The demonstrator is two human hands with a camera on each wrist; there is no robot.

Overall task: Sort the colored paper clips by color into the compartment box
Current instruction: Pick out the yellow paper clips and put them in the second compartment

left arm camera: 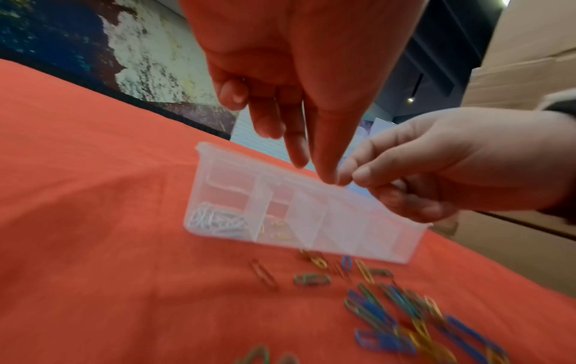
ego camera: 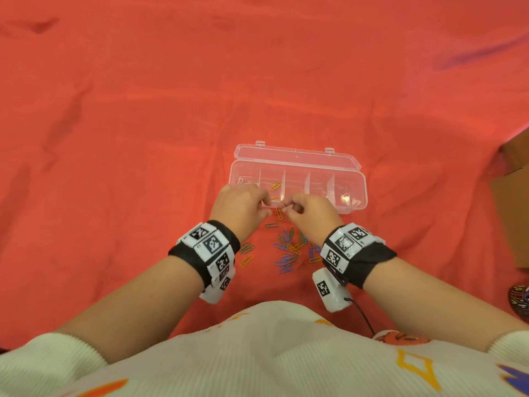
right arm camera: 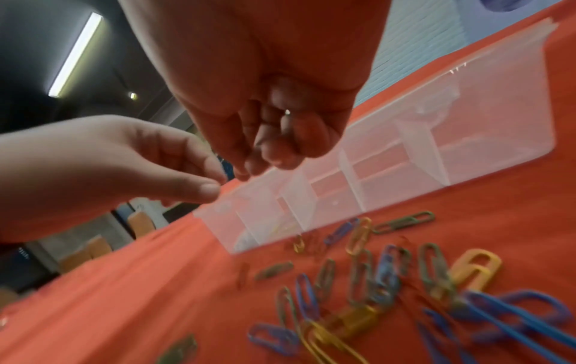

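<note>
A clear compartment box [ego camera: 297, 164] lies open on the red cloth, its lid folded back. White clips [left arm camera: 215, 219] fill its leftmost compartment and yellow clips [ego camera: 275, 186] lie in the one beside it. Just before the box's front wall my left hand [ego camera: 266, 206] and right hand [ego camera: 287, 209] meet fingertip to fingertip, each pinching what seems a thin clip, almost hidden. From the left wrist view the right hand [left arm camera: 349, 177] pinches thumb against forefinger. Nearer me lies the pile of clips [ego camera: 289, 250], mixed blue, green, yellow and red.
Red cloth [ego camera: 143, 110] covers the whole surface. A few stray clips [ego camera: 246, 249] lie left of the pile, under my left wrist. A cardboard box [ego camera: 512, 196] stands at the right edge, with a patterned object [ego camera: 519, 302] below it.
</note>
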